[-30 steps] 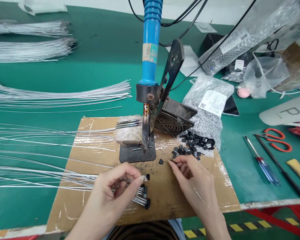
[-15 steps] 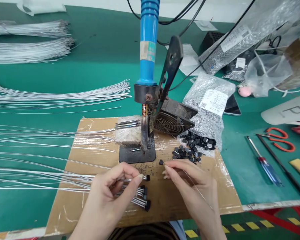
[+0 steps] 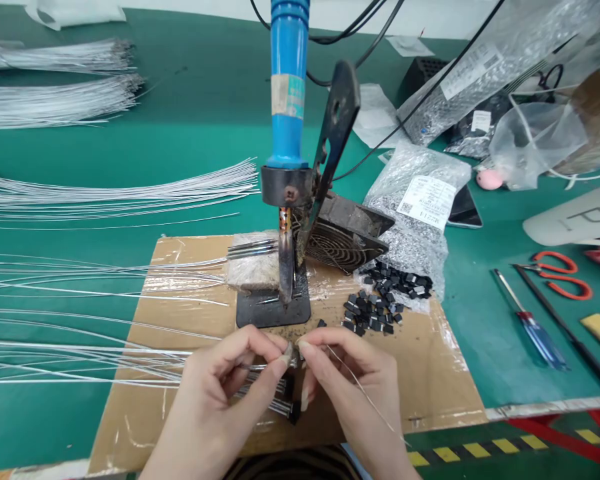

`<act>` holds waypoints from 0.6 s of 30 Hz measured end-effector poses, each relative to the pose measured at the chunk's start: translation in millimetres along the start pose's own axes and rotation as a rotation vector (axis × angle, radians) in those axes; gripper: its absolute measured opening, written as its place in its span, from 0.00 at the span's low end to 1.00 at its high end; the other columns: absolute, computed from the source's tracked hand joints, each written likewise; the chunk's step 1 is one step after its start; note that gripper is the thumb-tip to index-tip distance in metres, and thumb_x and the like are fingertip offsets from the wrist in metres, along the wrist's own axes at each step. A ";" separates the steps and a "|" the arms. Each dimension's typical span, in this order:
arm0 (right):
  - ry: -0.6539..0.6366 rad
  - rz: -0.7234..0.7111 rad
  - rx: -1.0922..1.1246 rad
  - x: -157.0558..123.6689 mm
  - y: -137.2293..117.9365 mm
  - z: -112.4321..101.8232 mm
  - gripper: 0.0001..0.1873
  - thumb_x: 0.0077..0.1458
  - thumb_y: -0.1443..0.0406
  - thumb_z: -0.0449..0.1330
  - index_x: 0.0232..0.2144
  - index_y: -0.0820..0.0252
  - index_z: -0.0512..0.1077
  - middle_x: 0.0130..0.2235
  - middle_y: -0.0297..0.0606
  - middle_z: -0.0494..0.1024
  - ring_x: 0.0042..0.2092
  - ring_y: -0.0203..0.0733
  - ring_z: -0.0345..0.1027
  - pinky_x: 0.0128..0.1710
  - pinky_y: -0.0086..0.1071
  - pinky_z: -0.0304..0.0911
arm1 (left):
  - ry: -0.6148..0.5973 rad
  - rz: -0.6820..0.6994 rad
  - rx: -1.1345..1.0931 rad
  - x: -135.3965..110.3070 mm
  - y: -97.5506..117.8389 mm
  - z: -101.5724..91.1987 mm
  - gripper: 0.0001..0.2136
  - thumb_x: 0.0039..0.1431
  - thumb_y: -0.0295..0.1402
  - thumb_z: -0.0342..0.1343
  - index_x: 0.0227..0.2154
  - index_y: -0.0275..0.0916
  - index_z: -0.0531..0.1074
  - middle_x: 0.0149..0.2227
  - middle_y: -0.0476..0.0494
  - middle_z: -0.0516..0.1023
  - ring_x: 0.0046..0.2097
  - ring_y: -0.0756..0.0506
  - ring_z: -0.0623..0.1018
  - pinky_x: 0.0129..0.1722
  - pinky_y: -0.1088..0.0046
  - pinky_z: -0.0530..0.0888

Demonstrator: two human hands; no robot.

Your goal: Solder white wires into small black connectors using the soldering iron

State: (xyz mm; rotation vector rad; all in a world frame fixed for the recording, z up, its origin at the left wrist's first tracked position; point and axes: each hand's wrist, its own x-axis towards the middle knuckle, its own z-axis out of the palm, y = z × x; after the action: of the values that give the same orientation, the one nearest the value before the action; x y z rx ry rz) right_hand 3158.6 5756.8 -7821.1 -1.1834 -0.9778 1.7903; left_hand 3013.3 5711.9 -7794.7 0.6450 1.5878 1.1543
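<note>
My left hand (image 3: 230,383) is closed in a pinch on a bundle of thin grey wires (image 3: 267,390) whose ends carry small black caps, low on the cardboard board (image 3: 430,387). My right hand (image 3: 350,377) is closed too, its fingertips meeting the left hand's at the wire ends, and it seems to pinch a small black piece I can barely see. A fine wire runs across the back of my right hand. A pile of small black pieces (image 3: 380,303) lies just behind my right hand.
A blue-handled soldering iron (image 3: 286,133) stands in a black stand (image 3: 274,307) right behind my hands, with a fan (image 3: 343,243) beside it. Long wire bundles (image 3: 80,193) spread left. Parts bags (image 3: 420,207), a screwdriver (image 3: 527,323) and orange scissors (image 3: 563,273) lie right.
My right hand has left the pile of black pieces and come left to meet my left hand at the wire ends. My left hand stayed put.
</note>
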 end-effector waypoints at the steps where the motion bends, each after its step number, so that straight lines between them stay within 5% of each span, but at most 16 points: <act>1: -0.019 -0.009 0.014 0.1 1.8 0.5 0.07 0.59 0.60 0.71 0.33 0.57 0.82 0.21 0.30 0.77 0.21 0.30 0.71 0.24 0.20 0.69 | -0.004 -0.005 -0.016 -0.2 0.6 0.9 0.07 0.56 0.32 0.68 0.25 0.40 0.78 0.35 0.48 0.84 0.36 0.49 0.82 0.38 0.80 0.77; 9: 0.042 0.060 -0.014 -4.3 -3.0 5.0 0.10 0.57 0.59 0.72 0.30 0.59 0.81 0.19 0.31 0.76 0.20 0.30 0.69 0.24 0.21 0.68 | 0.007 -0.012 -0.025 -0.2 0.9 2.9 0.06 0.56 0.31 0.67 0.25 0.40 0.78 0.34 0.50 0.83 0.34 0.52 0.80 0.37 0.84 0.75; 18: 0.022 -0.026 -0.029 -1.9 5.5 2.7 0.08 0.58 0.60 0.71 0.31 0.58 0.81 0.19 0.30 0.75 0.19 0.30 0.69 0.21 0.21 0.67 | 0.044 -0.009 -0.001 -0.2 2.6 5.3 0.06 0.53 0.30 0.69 0.24 0.40 0.78 0.34 0.48 0.83 0.33 0.50 0.80 0.35 0.81 0.76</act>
State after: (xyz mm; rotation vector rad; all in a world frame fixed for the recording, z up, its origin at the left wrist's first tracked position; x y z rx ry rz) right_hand 3155.5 5752.3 -7824.6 -1.2003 -1.0051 1.7442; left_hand 3018.0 5714.7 -7792.3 0.6151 1.6255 1.1698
